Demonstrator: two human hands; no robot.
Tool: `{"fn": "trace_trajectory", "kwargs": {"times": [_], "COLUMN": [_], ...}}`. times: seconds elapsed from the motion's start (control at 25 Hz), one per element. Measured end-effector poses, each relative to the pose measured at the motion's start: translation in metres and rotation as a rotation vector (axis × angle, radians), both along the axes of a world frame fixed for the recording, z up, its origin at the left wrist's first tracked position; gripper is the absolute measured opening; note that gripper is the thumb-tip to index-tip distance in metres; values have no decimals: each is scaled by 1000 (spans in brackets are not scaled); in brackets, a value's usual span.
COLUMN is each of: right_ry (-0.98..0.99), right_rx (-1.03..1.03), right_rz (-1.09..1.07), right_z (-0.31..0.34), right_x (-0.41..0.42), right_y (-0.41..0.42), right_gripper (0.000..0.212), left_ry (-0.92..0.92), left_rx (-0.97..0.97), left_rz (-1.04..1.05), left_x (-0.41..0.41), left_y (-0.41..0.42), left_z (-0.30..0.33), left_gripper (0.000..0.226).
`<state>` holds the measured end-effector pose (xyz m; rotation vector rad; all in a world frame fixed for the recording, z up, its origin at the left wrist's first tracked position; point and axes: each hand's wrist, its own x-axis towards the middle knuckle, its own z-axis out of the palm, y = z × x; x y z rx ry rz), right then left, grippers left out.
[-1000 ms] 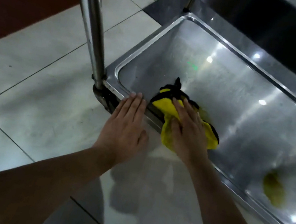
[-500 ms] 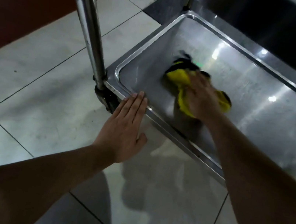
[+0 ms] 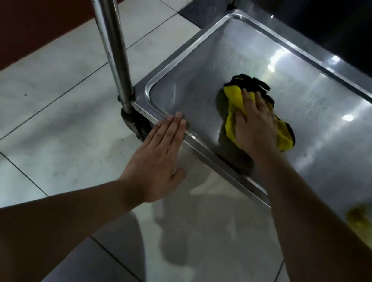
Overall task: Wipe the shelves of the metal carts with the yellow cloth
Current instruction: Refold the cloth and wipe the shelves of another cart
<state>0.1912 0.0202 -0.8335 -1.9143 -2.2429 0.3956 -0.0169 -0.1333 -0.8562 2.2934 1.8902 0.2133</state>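
Note:
The bottom shelf (image 3: 219,43) of a steel cart lies low over the floor, a shallow tray with a raised rim. A crumpled yellow cloth (image 3: 235,102) with a black edge lies on it near the left end. My right hand (image 3: 255,125) presses flat on the cloth, fingers spread over it. My left hand (image 3: 158,158) is flat and empty, fingertips resting on the shelf's near rim by the corner.
The cart's upright steel post (image 3: 106,23) rises from the shelf's near-left corner, with a caster (image 3: 134,125) under it. Another steel shelf (image 3: 345,20) overhangs at the top right. A yellow reflection (image 3: 358,217) shows at the right. Pale floor tiles (image 3: 51,107) surround the cart.
My right hand slid the cloth from the near rim out toward the shelf's middle, then back a little toward me. My left hand stayed on the rim.

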Motion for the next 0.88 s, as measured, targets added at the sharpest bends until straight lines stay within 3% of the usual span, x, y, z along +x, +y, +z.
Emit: {"fn": "trace_trajectory", "kwargs": {"times": [0.08, 0.16, 0.32, 0.4, 0.56, 0.72, 0.88], "right_ry": [17, 58, 34, 25, 29, 35, 62], "right_rx": [39, 53, 74, 56, -2, 57, 84], "right_rz": [248, 342, -116, -181, 4, 225, 178], "right_z": [-5, -6, -12, -11, -2, -3, 0], "right_x": [-6, 0, -6, -18, -57, -88, -39], "right_y": [-36, -32, 39, 69, 96, 43, -16], "right_gripper": [60, 61, 59, 59, 59, 57, 54], "left_ry": [5, -7, -33, -23, -2, 36, 113], "left_rx": [-19, -18, -2, 1, 3, 9, 10], "left_rz": [24, 25, 4, -3, 33, 45, 29], "left_x": [3, 2, 0, 1, 2, 2, -2], "left_y": [-3, -2, 1, 3, 3, 3, 4], "left_z": [1, 3, 4, 2, 2, 0, 1], "left_gripper": [94, 94, 94, 96, 100, 100, 102]}}
